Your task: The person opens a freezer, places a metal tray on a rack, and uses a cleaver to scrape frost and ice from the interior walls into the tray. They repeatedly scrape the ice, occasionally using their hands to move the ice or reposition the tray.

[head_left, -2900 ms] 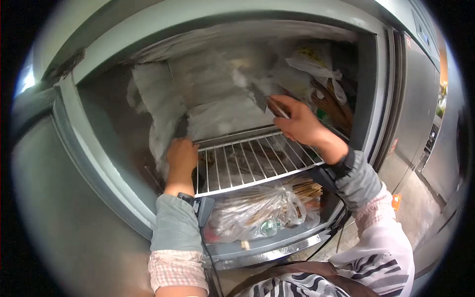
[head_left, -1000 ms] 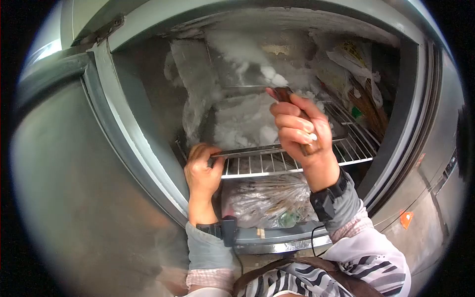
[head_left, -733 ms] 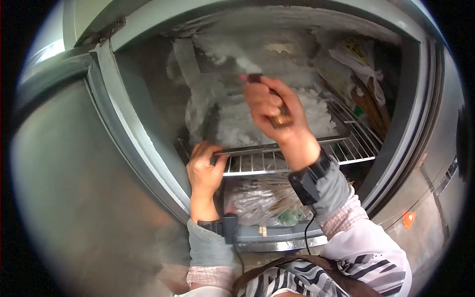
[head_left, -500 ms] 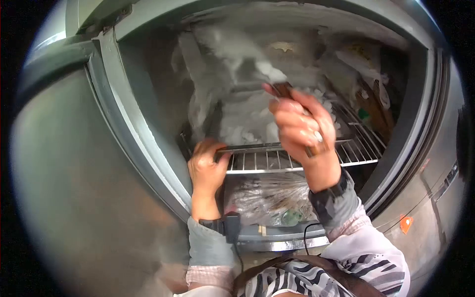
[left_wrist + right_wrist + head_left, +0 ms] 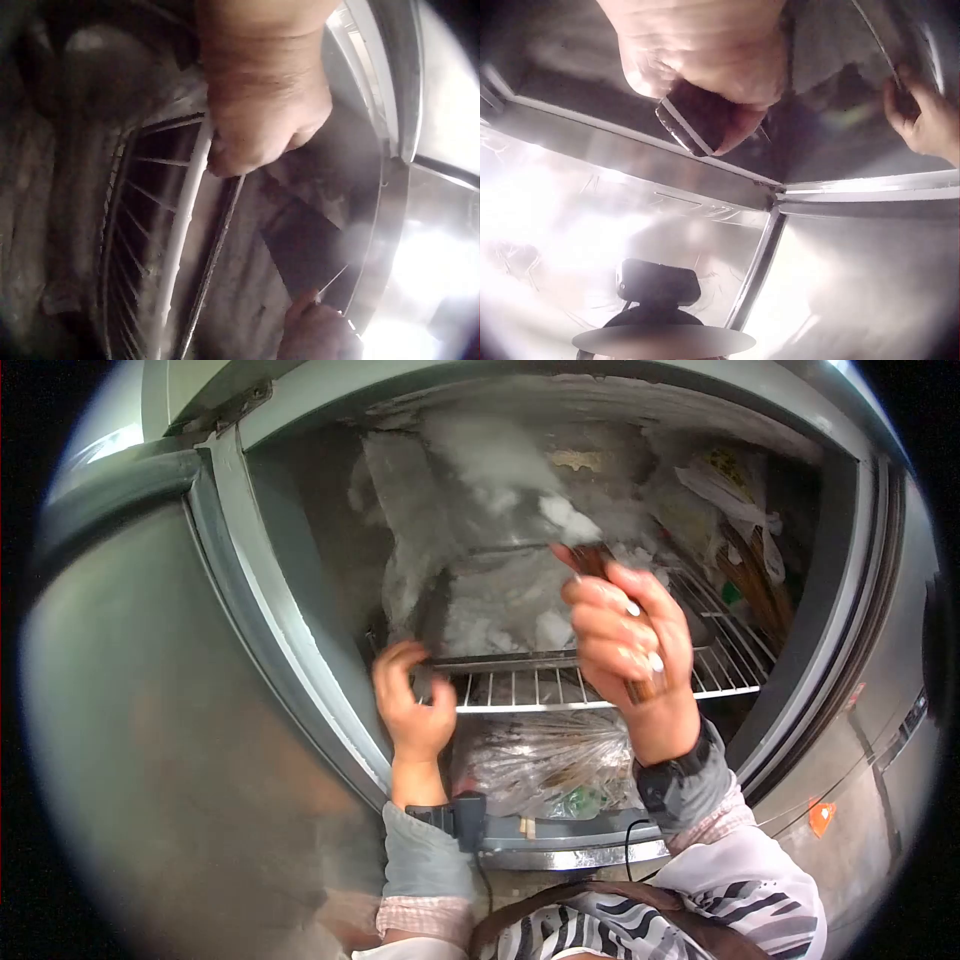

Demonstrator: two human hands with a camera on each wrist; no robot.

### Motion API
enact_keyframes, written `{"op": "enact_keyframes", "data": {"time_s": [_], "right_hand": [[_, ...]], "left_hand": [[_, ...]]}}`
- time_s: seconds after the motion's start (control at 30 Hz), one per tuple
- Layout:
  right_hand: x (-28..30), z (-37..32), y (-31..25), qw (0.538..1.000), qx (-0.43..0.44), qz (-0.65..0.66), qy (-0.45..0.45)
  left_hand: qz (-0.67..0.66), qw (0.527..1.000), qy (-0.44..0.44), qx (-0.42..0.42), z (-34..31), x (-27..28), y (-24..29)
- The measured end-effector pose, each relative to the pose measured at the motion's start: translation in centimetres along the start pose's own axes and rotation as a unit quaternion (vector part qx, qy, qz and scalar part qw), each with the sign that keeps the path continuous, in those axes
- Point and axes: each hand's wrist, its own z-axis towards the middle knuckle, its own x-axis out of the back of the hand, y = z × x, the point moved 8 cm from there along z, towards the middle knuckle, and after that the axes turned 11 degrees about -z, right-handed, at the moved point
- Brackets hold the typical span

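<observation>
In the head view my right hand [image 5: 640, 635] grips the brown wooden handle of a cleaver [image 5: 640, 685], raised over a shallow metal tray [image 5: 520, 661]. Its broad dark blade shows in the left wrist view, with the right hand [image 5: 319, 334] at its base. White frost [image 5: 500, 610] and loose ice lumps lie in the tray, which sits on a white wire rack [image 5: 530, 705]. A lump of ice [image 5: 568, 518] shows just beyond the handle. My left hand [image 5: 412, 710] has its thumb and fingers around the tray's near left corner, slightly blurred.
Thick frost [image 5: 405, 535] coats the inner walls of the freezer. Plastic bags [image 5: 735, 500] and brown sticks stand at the right. Below the rack is a clear plastic bag [image 5: 540, 760] of skewers. The freezer door [image 5: 150, 660] stands wide at the left.
The cleaver has swung down left across the tray and back up right. My left hand came from deeper in at the left to the tray's corner, and its fingers have just shifted there.
</observation>
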Motion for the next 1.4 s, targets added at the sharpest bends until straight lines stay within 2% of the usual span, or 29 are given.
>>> {"op": "enact_keyframes", "data": {"time_s": [0.07, 0.13, 0.2, 0.27, 0.3, 0.37, 0.47, 0.5, 0.53, 0.57, 0.6, 0.7, 0.73, 0.83, 0.97, 1.03, 1.1, 1.17, 1.27, 1.4], "right_hand": [[0.7, 3.5, 0.0, 0.998, -0.032, 0.056, -0.021], [2.1, 6.7, -0.3, 0.998, -0.021, 0.061, 0.01], [3.0, 7.2, -0.2, 0.996, -0.025, 0.082, 0.033], [3.5, 4.9, -0.6, 0.999, -0.041, 0.029, -0.018], [3.3, 3.8, -0.7, 0.999, -0.042, 0.028, -0.016], [2.1, 1.7, -1.6, 1.0, 0.001, -0.017, -0.026], [2.3, 4.7, -2.0, 0.999, -0.022, -0.006, -0.035], [2.5, 6.2, -1.6, 0.999, -0.039, 0.005, -0.03], [2.6, 7.4, -1.2, 0.999, -0.037, 0.003, -0.031], [3.6, 8.6, -1.2, 0.998, -0.002, -0.048, 0.026], [4.5, 9.1, -1.7, 0.991, 0.033, -0.101, 0.081], [4.6, 6.4, -1.4, 0.989, 0.008, -0.146, 0.034], [3.6, 4.9, -1.5, 0.982, 0.022, -0.182, 0.053], [1.1, 3.3, -0.9, 0.991, 0.026, -0.13, 0.022], [1.5, 9.0, -1.5, 0.999, -0.005, -0.035, -0.03], [2.9, 10.3, -2.7, 0.979, 0.106, -0.141, 0.098], [3.6, 8.2, -2.9, 0.982, 0.094, -0.132, 0.098], [3.9, 5.0, -3.3, 0.991, 0.031, -0.122, 0.05], [2.6, 0.5, -3.9, 0.989, 0.062, -0.122, 0.057], [1.1, -1.3, -3.0, 0.994, 0.054, -0.08, 0.047]], "left_hand": [[-0.02, 0.998, 0.062, -0.008, -1.3, 0.9, -0.1], [-0.019, 0.995, 0.089, -0.031, -2.4, 1.7, 0.6], [-0.029, 0.997, 0.066, -0.04, -2.7, 2.3, 0.8], [-0.034, 0.997, 0.059, -0.038, -2.9, 2.4, 0.7], [-0.017, 0.997, 0.062, -0.033, -2.8, 2.1, 0.7], [-0.003, 0.998, 0.062, -0.025, -2.4, 1.6, 1.3], [0.097, 0.992, -0.067, -0.047, -1.9, -0.5, 2.7], [0.097, 0.992, -0.07, -0.049, -2.0, -0.7, 2.7], [0.091, 0.995, -0.046, 0.006, -2.1, -0.5, 1.9], [0.086, 0.994, -0.022, 0.06, -2.2, -0.2, 0.9], [0.092, 0.994, 0.001, 0.061, -2.1, 0.2, 0.6], [0.132, 0.991, -0.012, 0.007, -1.3, -0.1, 1.8], [0.126, 0.992, -0.02, -0.022, -0.8, -0.5, 2.5], [0.113, 0.992, -0.054, -0.032, -1.1, -1.6, 1.7], [0.086, 0.995, -0.053, 0.0, -1.1, -1.7, 0.6], [0.08, 0.995, -0.059, 0.006, -1.0, -1.7, 0.8], [0.087, 0.995, -0.042, 0.01, -0.9, -1.6, 0.6], [0.099, 0.993, -0.049, 0.034, -0.5, -1.9, 0.3], [0.121, 0.986, -0.089, 0.069, 0.3, -2.7, -0.2], [0.136, 0.977, -0.135, 0.088, 0.8, -3.6, -1.1]]}}
